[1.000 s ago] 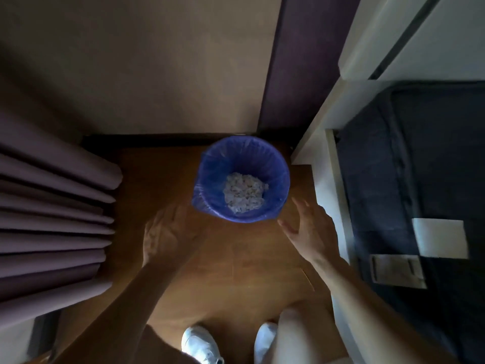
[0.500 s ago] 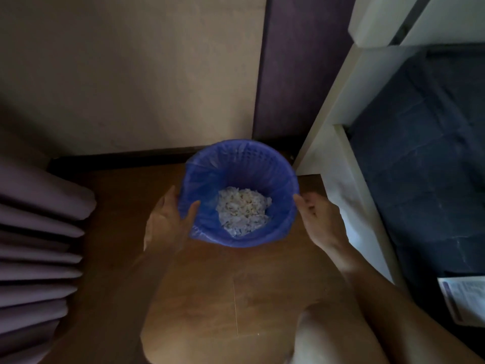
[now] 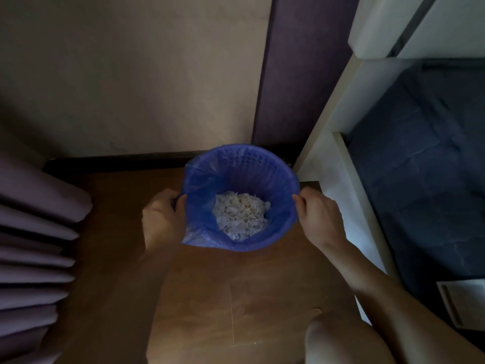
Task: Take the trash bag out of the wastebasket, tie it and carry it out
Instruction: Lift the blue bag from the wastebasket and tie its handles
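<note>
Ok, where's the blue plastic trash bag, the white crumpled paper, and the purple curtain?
Blue plastic trash bag (image 3: 202, 179): head view, on its loose left rim.
White crumpled paper (image 3: 240, 215): head view, middle of the pile.
Purple pleated curtain (image 3: 34, 248): head view, on a fold.

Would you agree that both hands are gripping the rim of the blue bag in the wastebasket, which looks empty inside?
Not quite: the bag is not empty. The head view shows a heap of pale crumpled scraps lying in its bottom. The rest holds: the left hand and the right hand each grip the rim of the blue bag on opposite sides of the wastebasket.
</note>
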